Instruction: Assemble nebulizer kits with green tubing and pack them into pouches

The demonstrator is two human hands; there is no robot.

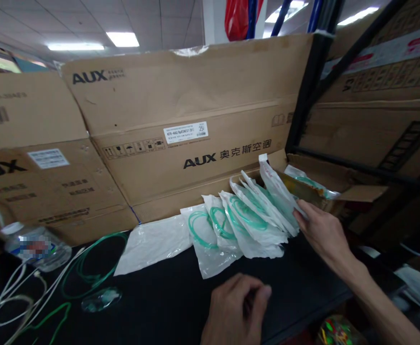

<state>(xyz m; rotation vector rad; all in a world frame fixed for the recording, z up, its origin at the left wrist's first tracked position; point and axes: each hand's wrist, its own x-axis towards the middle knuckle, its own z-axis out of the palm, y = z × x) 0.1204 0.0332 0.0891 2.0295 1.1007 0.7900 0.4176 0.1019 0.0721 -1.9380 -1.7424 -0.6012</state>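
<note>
Clear-and-white pouches with coiled green tubing (pixel 249 215) stand in a leaning, overlapping row on the black table. At the right end of the row, my right hand (pixel 319 227) pinches the lower right edge of a white-backed pouch (pixel 276 191), which tilts against the others. My left hand (pixel 233 309) hovers low in the middle, in front of the row, its fingers curled in and the thumb bent close; I see nothing in it. Left of the row lies a flat white pouch (pixel 154 242). Loose green tubing (pixel 84 273) is coiled farther left.
Large cardboard sheets (pixel 195 105) stand behind the table (pixel 152 311). An open cardboard box (pixel 360 191) with a bagged green tube is at the right, by a dark metal rack (pixel 306 96). A plastic bottle (pixel 39 247), white cables (pixel 6 306) and a small clear packet (pixel 102 299) lie left.
</note>
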